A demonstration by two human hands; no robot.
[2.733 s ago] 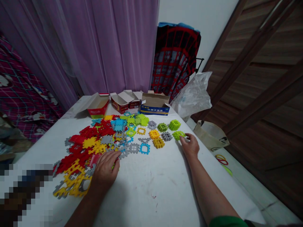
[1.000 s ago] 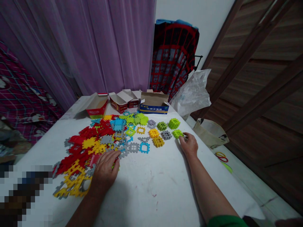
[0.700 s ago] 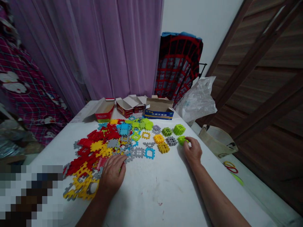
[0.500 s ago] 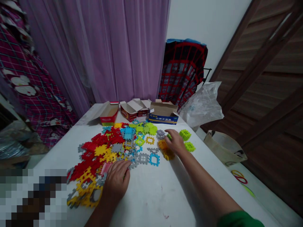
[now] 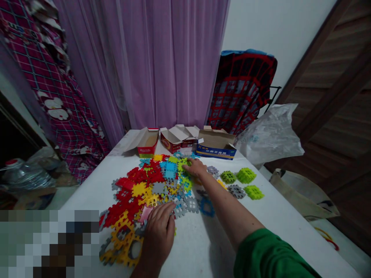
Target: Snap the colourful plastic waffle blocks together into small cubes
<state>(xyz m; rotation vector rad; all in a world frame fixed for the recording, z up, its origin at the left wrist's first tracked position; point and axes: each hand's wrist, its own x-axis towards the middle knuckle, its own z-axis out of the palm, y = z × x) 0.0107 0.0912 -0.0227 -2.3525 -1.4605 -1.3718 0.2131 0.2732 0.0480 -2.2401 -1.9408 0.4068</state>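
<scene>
A spread of flat plastic interlocking tiles [image 5: 136, 191] in red, yellow, grey, blue and green covers the middle of the white table [image 5: 278, 227]. My left hand [image 5: 158, 233] lies flat on the near edge of this spread, fingers stretched over grey and yellow tiles. My right hand [image 5: 195, 168] reaches across to the far side, its fingers loosely bent and resting on light green tiles [image 5: 182, 164]; nothing is visibly gripped. To the right sit small built blocks: two light green [image 5: 245, 175] [image 5: 254, 192], one darker green [image 5: 228, 177] and one grey [image 5: 236, 190].
Open cardboard boxes stand along the far table edge: two red [image 5: 146, 143] [image 5: 173, 141] and one blue [image 5: 216, 146]. A clear plastic bag [image 5: 269, 135] lies at the right edge. A red checked cloth [image 5: 240, 88] hangs behind, beside purple curtains [image 5: 162, 61]. A tote bag [image 5: 301, 193] sits on the floor.
My right hand left the light green block at the right and swept left to the green tiles at the far side of the spread. The left hand stayed put. The camera turned left.
</scene>
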